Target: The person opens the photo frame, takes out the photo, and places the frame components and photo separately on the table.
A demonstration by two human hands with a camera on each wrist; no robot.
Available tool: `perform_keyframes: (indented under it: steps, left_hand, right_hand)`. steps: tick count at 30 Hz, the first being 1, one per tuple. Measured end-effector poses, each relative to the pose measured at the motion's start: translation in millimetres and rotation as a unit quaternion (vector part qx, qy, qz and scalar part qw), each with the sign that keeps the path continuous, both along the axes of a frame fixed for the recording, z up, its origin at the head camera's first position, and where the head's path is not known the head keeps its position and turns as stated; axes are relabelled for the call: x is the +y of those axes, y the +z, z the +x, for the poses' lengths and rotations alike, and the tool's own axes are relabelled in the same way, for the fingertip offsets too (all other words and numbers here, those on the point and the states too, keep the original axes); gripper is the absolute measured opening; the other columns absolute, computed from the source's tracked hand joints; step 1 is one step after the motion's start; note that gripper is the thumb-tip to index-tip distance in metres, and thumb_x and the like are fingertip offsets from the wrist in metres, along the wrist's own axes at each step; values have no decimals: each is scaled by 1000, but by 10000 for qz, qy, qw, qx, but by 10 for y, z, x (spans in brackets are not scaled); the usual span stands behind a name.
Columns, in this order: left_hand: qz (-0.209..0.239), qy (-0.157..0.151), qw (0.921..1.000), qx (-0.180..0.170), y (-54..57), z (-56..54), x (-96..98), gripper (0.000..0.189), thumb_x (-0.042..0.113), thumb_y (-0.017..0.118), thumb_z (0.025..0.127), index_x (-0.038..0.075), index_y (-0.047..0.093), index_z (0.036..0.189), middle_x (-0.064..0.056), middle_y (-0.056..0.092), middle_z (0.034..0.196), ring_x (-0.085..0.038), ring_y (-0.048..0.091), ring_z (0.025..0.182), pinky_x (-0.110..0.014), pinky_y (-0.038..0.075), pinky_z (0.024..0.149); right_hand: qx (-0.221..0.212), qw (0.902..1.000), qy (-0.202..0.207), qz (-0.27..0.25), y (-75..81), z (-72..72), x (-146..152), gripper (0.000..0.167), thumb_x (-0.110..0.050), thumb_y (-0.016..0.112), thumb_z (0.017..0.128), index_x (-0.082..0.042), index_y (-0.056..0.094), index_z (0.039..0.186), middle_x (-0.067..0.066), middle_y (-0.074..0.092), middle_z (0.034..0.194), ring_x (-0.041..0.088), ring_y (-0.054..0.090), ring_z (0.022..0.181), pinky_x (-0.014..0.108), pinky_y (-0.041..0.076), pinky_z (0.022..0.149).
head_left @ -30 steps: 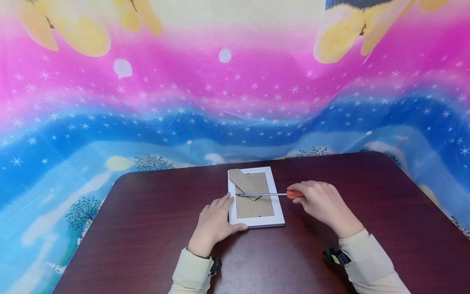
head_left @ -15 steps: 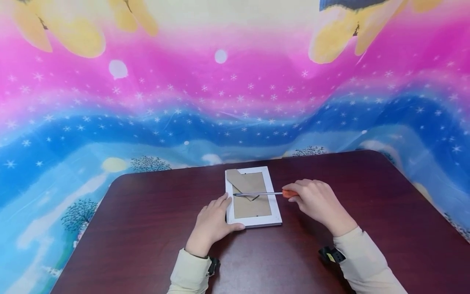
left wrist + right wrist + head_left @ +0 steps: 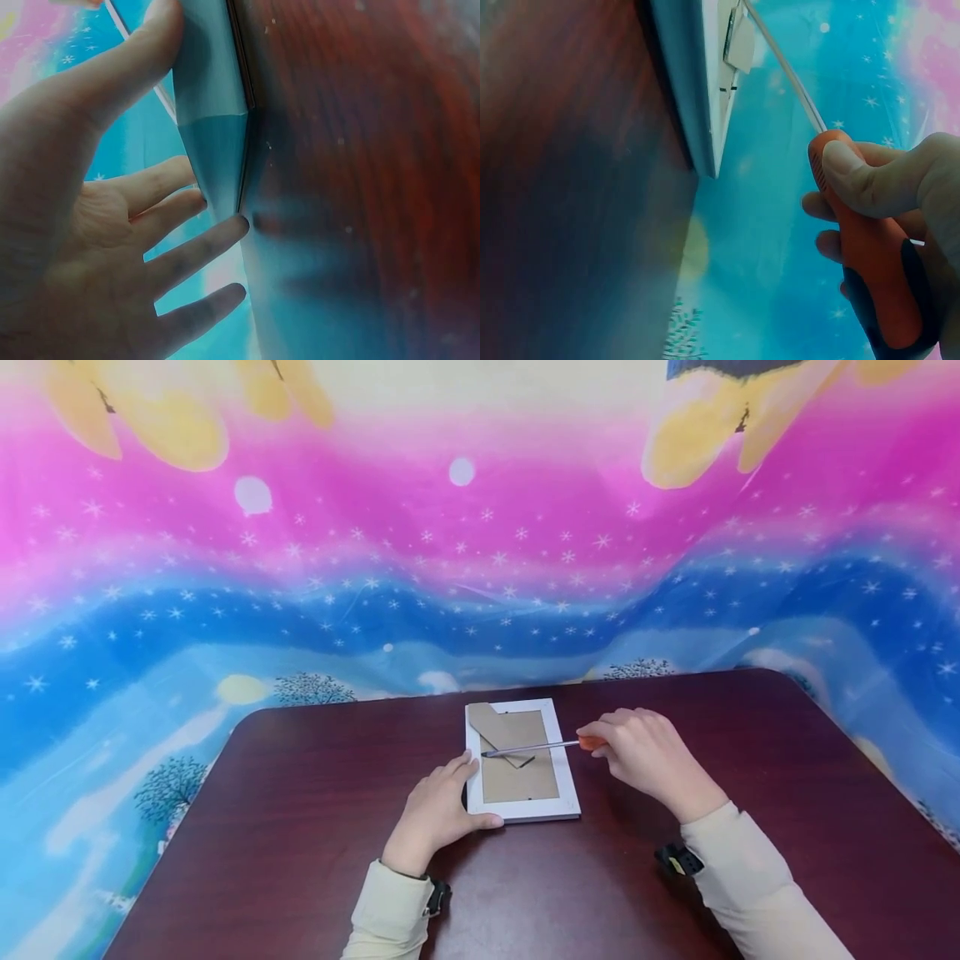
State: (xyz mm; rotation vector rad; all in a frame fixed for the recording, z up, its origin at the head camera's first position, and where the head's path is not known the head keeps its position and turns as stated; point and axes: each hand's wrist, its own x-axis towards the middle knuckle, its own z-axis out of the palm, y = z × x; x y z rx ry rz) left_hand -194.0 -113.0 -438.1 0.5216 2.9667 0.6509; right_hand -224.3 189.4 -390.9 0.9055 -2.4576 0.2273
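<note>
A white picture frame (image 3: pixel 567 777) lies face down, its brown backing board (image 3: pixel 510 785) and slanted easel stand (image 3: pixel 491 722) upward. My right hand (image 3: pixel 645 756) grips an orange-and-black screwdriver (image 3: pixel 881 262), thumb along the handle. Its thin metal shaft (image 3: pixel 528 747) crosses the backing from the right, and the tip meets the backing's left edge; small detail there is too fine to make out. Against the frame's left side and near corner rests my left hand (image 3: pixel 435 814). In the left wrist view its fingers (image 3: pixel 202 247) are straight and spread, with the thumb on the frame.
The frame lies on a dark reddish-brown table (image 3: pixel 300 810) with rounded far corners. A colourful printed cloth (image 3: pixel 420 552) hangs directly behind the table's back edge. Small dark tabs (image 3: pixel 530 798) show along the backing's edges.
My right hand has risen slightly, so the screwdriver slopes more steeply down to the left. Its tip stays at the backing's left edge. The left hand keeps its place on the frame.
</note>
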Motion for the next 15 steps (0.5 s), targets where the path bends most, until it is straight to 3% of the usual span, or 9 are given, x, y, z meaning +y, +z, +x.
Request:
perform_keyframes:
  steps: [9, 15]
  left_hand:
    - [-44, 18, 10000, -28, 2, -17, -6, 94, 58, 81, 73, 8, 50, 146, -9, 41, 154, -40, 46, 133, -58, 41, 101]
    - [-74, 21, 10000, 6, -9, -17, -9, 93, 58, 81, 73, 8, 51, 146, -9, 41, 154, -40, 46, 132, -58, 42, 101]
  right_hand:
    - [746, 9928, 560, 758, 345, -80, -205, 25, 9, 77, 64, -12, 73, 77, -2, 63, 66, 19, 60, 60, 31, 48, 55]
    - [1325, 9750, 796, 1594, 566, -97, -382, 20, 8, 68, 64, -11, 62, 65, 1, 52, 56, 20, 52, 53, 30, 40, 54]
